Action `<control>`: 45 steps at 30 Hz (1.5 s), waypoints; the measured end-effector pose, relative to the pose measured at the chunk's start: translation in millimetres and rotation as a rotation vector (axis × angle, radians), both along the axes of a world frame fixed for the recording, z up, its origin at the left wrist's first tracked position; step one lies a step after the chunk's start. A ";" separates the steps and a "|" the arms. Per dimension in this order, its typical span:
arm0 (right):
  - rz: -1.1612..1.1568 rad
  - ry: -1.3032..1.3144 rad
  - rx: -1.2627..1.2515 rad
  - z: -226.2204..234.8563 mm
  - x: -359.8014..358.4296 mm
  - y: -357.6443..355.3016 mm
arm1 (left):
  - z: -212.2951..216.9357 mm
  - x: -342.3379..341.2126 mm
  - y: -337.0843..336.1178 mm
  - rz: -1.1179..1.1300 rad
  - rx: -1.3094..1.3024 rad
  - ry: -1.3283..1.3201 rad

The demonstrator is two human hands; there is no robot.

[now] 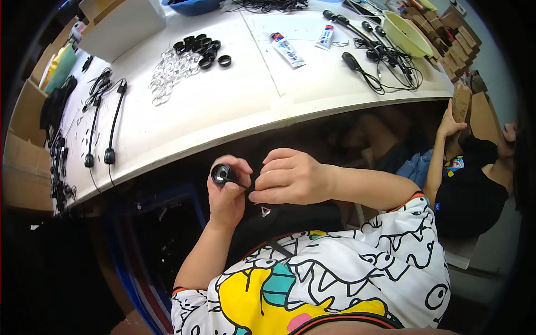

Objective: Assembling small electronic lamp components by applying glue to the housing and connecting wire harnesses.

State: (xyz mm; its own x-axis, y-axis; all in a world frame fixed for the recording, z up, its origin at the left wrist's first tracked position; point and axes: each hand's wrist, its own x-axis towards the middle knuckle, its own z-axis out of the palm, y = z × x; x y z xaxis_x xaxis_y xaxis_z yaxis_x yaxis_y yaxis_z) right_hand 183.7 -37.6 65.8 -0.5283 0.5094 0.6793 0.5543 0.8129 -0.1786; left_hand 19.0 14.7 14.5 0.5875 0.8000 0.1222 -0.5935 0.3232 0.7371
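My left hand (223, 205) is closed around a black cylindrical lamp-head-like piece (219, 175), its round hollow end facing up and a paler ring inside. Just right of it, my right hand (295, 177) has its fingers curled inward near the dark lower part of the piece. What the right fingertips pinch, if anything, is hidden. Both hands are in front of the table's near edge, above my lap. On the table beyond lie a cluster of black rings (206, 47) and a heap of clear rings or discs (170, 75).
Two tubes (287, 50) lie mid-table on the white tabletop (223, 106). Black flexible-neck devices with cables (116, 123) lie at the left, more (357, 67) at the right by a yellow basin (407, 36). Another person (469, 184) sits at the right. A blue-rimmed container (192, 195) stands below.
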 end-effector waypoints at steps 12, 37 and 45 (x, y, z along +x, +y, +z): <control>-0.992 -0.001 -0.141 17.8 133.7 150.4 | 30.6 0.9 37.0 0.074 0.079 0.149; -0.364 0.528 -0.492 -23.4 3.9 12.0 | 22.2 7.7 17.7 0.002 0.193 0.539; -0.471 0.259 -0.342 -31.9 5.7 3.0 | 15.2 8.9 9.6 -0.042 0.219 0.569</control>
State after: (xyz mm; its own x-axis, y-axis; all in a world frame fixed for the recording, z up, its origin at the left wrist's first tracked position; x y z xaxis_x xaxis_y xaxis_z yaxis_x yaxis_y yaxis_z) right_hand 189.4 -34.7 34.0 -0.0351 0.8578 0.5129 0.7428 0.3657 -0.5608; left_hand 27.9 24.4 29.7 0.6392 0.7666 -0.0615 -0.0769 0.1433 0.9867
